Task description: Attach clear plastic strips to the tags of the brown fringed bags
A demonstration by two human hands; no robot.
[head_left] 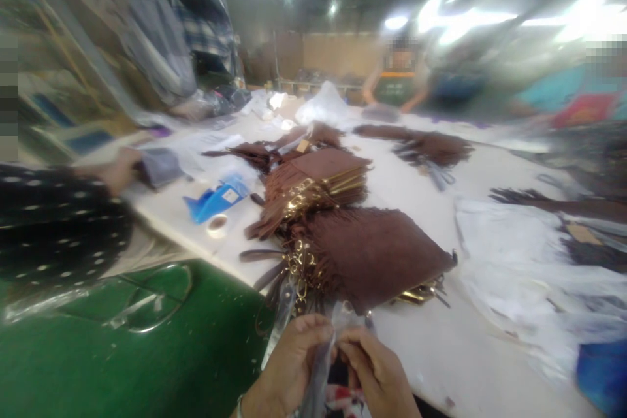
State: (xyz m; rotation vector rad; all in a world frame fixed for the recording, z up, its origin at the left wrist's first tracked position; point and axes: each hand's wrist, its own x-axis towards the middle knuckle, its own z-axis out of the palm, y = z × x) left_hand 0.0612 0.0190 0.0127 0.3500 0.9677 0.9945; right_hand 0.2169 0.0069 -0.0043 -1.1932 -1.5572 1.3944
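Note:
My left hand (289,362) and my right hand (375,372) meet at the bottom edge of the view, fingers pinched on a clear plastic bag (318,356) that hangs between them. Just beyond them a brown fringed bag (372,251) with gold metal fittings (298,264) lies on the white table (431,353). Behind it stands a stack of more brown fringed bags (318,183). The picture is smeared by motion.
A person in a dark dotted sleeve (59,222) reaches in from the left. A blue packet (215,199) and a tape roll (217,225) lie near them. White plastic bags (529,261) pile at the right. A green surface (122,346) lies at bottom left. Other people work at the far end.

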